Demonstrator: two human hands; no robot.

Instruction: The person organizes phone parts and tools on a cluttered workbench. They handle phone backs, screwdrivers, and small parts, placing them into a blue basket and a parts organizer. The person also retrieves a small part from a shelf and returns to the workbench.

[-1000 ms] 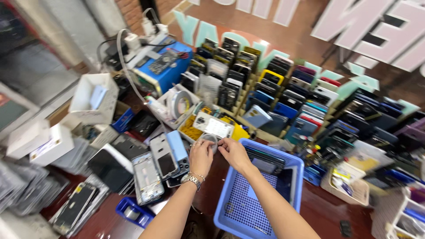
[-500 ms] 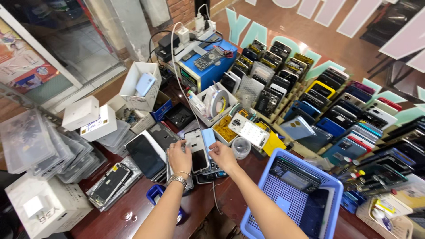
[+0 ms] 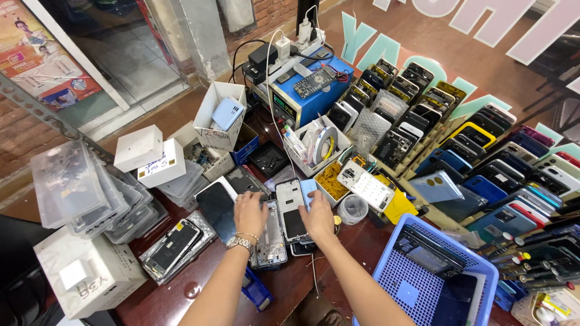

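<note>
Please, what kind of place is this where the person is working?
Most likely a phone repair stall. Rows of phone back covers stand in racks, opened phone frames lie under the left hand and right hand, and a blue bench power supply sits behind.

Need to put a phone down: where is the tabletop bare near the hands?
Bare wood lies between the right hand and the blue basket. Another patch lies left of the left forearm, below the bagged phone. Everywhere behind is crowded.

— We are noting both hands lying over the phone frames at the table's middle: left hand left, right hand right.

— We are seeing the basket sitting right of them, stacked trays left, and the tape box standing behind, before the power supply.
</note>
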